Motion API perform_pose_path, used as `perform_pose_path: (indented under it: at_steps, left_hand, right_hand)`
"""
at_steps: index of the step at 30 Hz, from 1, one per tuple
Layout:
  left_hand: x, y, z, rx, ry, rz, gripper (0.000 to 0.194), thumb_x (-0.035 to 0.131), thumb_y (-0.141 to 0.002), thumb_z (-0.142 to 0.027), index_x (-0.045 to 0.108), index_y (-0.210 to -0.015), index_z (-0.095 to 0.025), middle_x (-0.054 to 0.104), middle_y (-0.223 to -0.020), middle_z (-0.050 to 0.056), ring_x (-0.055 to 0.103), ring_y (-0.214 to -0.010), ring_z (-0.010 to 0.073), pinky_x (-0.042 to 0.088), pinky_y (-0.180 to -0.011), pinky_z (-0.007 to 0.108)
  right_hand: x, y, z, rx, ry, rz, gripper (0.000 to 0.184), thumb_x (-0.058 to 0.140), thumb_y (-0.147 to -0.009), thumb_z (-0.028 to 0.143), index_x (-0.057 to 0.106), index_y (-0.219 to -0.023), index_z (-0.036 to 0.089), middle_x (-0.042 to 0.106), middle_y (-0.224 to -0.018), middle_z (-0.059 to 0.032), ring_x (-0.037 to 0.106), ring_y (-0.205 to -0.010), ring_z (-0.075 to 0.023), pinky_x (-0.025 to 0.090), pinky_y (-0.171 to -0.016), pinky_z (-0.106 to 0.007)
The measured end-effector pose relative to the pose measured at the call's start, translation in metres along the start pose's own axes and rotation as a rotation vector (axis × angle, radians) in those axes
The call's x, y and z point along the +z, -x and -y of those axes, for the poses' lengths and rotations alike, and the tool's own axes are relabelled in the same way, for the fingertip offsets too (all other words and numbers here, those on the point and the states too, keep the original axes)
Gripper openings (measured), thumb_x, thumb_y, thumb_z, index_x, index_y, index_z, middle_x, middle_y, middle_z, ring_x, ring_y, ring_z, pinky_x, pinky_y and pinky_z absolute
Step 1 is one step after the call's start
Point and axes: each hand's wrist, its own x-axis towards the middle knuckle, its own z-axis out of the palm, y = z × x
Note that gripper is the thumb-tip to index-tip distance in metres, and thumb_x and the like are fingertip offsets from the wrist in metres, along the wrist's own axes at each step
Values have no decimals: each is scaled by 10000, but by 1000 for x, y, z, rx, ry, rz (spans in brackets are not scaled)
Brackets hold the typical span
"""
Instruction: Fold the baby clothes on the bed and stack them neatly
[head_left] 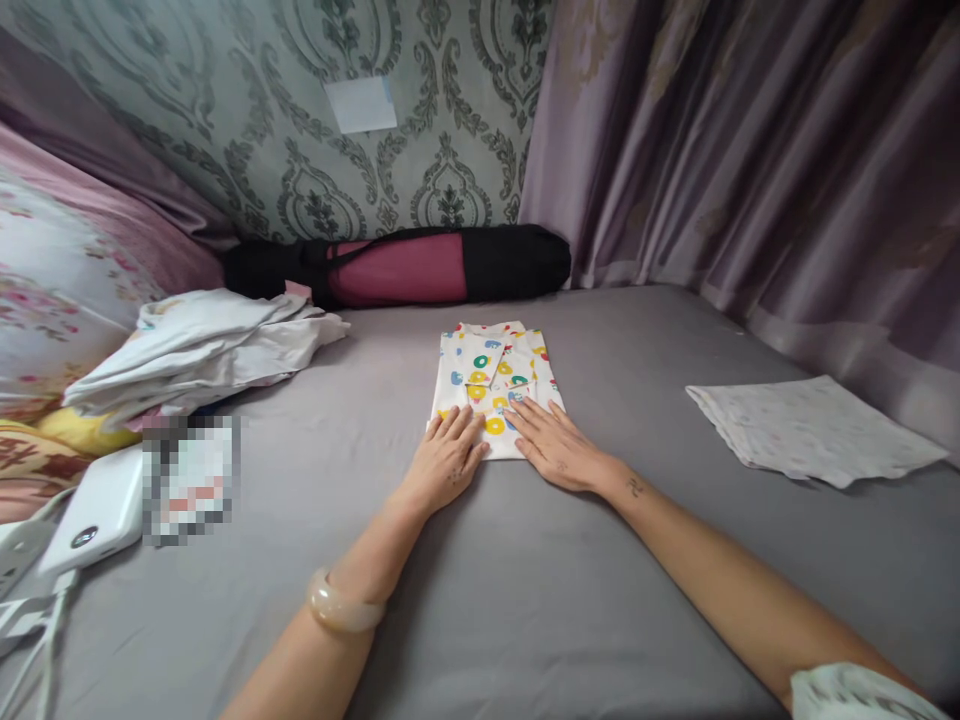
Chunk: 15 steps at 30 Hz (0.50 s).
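Note:
A small white shirt (pixel 495 375) with a collar and colourful prints lies folded in a neat rectangle on the grey bed sheet (pixel 315 560). My left hand (pixel 450 455) rests flat on its near left corner, fingers stretched forward. On the near right part lies my right hand (pixel 551 445), palm down with the fingers spread. Both hands press on the cloth without gripping it. A pale bangle (pixel 345 603) circles my left forearm.
A heap of white clothes (pixel 210 345) lies at the left. Folded pale cloth (pixel 817 430) is at the right. A long black and maroon bag (pixel 397 268) lies along the patterned wall (pixel 450 120). At the lower left sits a white power bank (pixel 97 510) with cables; purple curtains (pixel 712 150) hang at the right.

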Motion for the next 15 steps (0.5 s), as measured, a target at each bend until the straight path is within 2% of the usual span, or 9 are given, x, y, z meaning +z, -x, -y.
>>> perform_pose_path:
  at_steps: [5,9,13,15]
  left_hand:
    - [0,-1,-6,41,21,-131,514,305,-1002,-448,443,-1440,-216,357,-1550,100,224,-1470,274,170,-1195,517]
    - [2,-1,-6,83,70,-27,584,293,-989,-521,386,-1476,-214,330,-1560,115,216,-1471,288,186,-1181,532]
    - [-4,-1,-3,107,141,25,771,420,-889,-672,315,-1509,-225,268,-1583,139,171,-1478,323,175,-1173,554]
    - [-8,0,-2,118,163,9,797,489,-854,-677,339,-1494,-225,259,-1586,148,175,-1477,334,192,-1163,565]
  right_hand:
    - [-5,-2,7,-36,-5,-52,561,221,-1015,429,275,-1539,235,207,-1607,-65,106,-1488,-255,82,-1196,-550]
    - [-2,-3,13,-81,-15,-22,559,226,-1019,433,245,-1547,251,205,-1607,-63,130,-1485,-237,99,-1202,-518]
    - [-1,-5,12,-72,-51,26,576,218,-1019,454,238,-1549,231,201,-1606,-67,121,-1487,-227,84,-1203,-509]
    - [-3,-5,10,-67,-97,39,582,207,-1019,468,243,-1547,227,203,-1606,-62,110,-1488,-217,72,-1206,-501]
